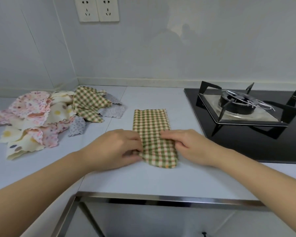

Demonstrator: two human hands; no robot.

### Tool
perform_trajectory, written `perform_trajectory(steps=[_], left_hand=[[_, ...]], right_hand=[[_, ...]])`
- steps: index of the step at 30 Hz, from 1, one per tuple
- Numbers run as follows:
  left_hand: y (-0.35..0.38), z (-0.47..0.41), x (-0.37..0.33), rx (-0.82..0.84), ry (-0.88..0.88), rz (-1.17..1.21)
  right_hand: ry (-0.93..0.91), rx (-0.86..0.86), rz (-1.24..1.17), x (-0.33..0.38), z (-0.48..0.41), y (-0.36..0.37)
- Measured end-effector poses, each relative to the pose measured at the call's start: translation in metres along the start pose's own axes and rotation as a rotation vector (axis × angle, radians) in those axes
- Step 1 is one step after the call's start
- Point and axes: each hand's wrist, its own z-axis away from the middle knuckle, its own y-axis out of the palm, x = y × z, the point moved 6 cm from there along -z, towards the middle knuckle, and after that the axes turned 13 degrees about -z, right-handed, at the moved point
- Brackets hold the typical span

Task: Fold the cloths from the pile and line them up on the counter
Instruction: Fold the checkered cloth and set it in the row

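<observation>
Folding is in hand on the checked cloth [150, 124], laid as a long strip at mid-counter [143, 178]. Its left edge is pinched by the curled fingers of the left hand [116, 147]. The right hand [186, 142] is laid over the right edge, and a grip there cannot be told. Next, the near end is probably to be doubled over. The pile [41, 117] waits far left. Space is limited by the stove [246, 117] on the right and the sink [161, 200] nearby.

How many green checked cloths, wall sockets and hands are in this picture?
Checked cloths: 2, one half-folded, one loose
Sockets: 2
Hands: 2, left hand, right hand
Total: 6
</observation>
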Motion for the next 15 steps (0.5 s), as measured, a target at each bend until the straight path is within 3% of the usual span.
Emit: perform_trajectory(steps=[2,6,11,15], left_hand=[[-0.003,-0.001,-0.002,-0.047,-0.076,0.003],[-0.007,-0.001,0.010,-0.042,-0.334,0.258],[-0.007,0.000,0.012,0.012,-0.417,0.352],[-0.004,0.018,0.018,0.069,-0.326,0.101]], right_hand=[[0.030,0.119,-0.012,0.001,0.010,0.006],[0.031,0.224,0.015,0.006,0.025,0.004],[-0.012,0.011,-0.007,0.008,0.011,0.007],[0.022,-0.045,-0.157,0.002,0.008,0.005]])
